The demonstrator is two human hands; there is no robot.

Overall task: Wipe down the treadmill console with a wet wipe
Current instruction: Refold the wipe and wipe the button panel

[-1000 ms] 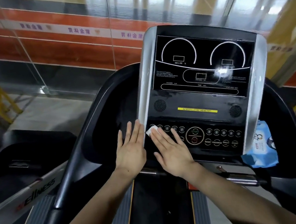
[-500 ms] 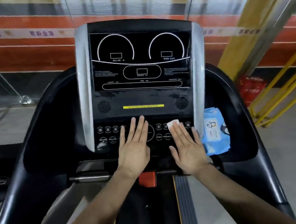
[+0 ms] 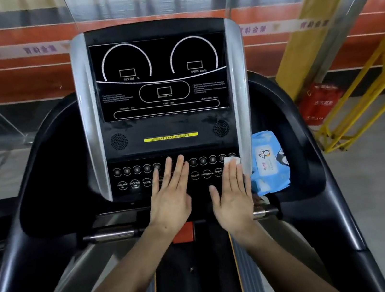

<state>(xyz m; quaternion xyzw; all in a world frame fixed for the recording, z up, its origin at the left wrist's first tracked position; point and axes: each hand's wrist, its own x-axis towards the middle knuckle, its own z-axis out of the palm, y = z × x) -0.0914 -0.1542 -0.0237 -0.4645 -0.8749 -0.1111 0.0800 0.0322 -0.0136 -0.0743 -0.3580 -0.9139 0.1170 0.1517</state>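
**White wipe at the right end of the button rows**

White and folded small, the wet wipe (image 3: 232, 159) lies under your right hand (image 3: 232, 197), whose fingers are straight and together, pressing it flat on the treadmill console (image 3: 171, 129). It sits by the silver side trim, so the pass looks to be at its right limit. Your left hand (image 3: 170, 197) lies flat, fingers slightly spread, on the middle buttons, holding nothing; likely it steadies you. The blue wipe pack (image 3: 268, 161) rests in the side tray just right of the console, handy for a fresh sheet.
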